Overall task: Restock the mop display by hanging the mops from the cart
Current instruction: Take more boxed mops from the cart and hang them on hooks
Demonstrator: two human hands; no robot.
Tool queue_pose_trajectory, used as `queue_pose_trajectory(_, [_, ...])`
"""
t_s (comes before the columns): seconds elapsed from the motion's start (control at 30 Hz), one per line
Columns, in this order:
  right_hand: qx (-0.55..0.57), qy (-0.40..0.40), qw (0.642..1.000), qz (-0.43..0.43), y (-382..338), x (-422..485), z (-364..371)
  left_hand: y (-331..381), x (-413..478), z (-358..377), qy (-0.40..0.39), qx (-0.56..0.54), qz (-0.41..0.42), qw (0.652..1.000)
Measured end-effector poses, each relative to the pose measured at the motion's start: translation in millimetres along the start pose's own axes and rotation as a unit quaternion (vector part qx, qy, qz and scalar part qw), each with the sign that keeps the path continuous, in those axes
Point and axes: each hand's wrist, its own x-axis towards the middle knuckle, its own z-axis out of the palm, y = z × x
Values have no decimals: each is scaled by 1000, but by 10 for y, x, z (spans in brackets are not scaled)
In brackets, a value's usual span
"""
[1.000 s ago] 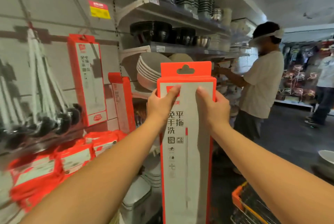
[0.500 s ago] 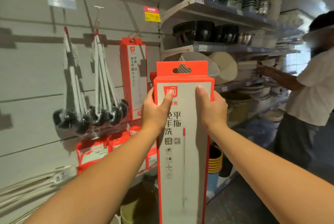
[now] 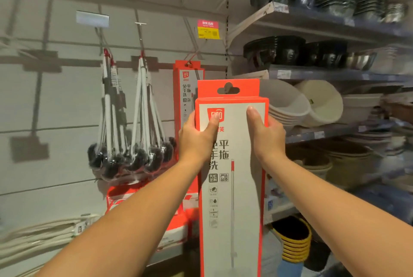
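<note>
Near the camera, you hold a boxed mop [image 3: 232,187] upright, your left hand [image 3: 196,140] and right hand [image 3: 268,138] clamped on its two long edges just below the top. Your thumbs press flat on the white front panel and the other fingers are hidden behind. Its orange hanging tab [image 3: 228,89], with a cut-out slot, stands free above your thumbs and is on no hook yet. Just past it to the left, one matching hung box [image 3: 186,89] dangles from a peg [image 3: 190,62] on the slat wall, under a pink-and-yellow price tag [image 3: 208,29]. More orange packs [image 3: 143,196] lie below it. Further left hang bundles of black-headed brushes [image 3: 134,156]. The restock looks under way: this box has yet to be threaded onto the peg. The cart is out of view, so what remains on it cannot be told.
</note>
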Motion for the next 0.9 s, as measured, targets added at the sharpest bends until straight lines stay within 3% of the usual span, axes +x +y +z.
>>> queue_pose_trajectory(0.17, [27, -59, 998, -14, 104, 468, -75, 66, 206, 309, 40, 30, -4, 999])
queue_pose_trajectory(0.37, [52, -74, 996, -26, 201, 852, -26, 107, 350, 462, 92, 59, 7, 994])
queue_pose_trajectory(0.9, [74, -114, 990, 29, 291, 1383, 358, -6, 1013, 530, 108, 108, 2, 988])
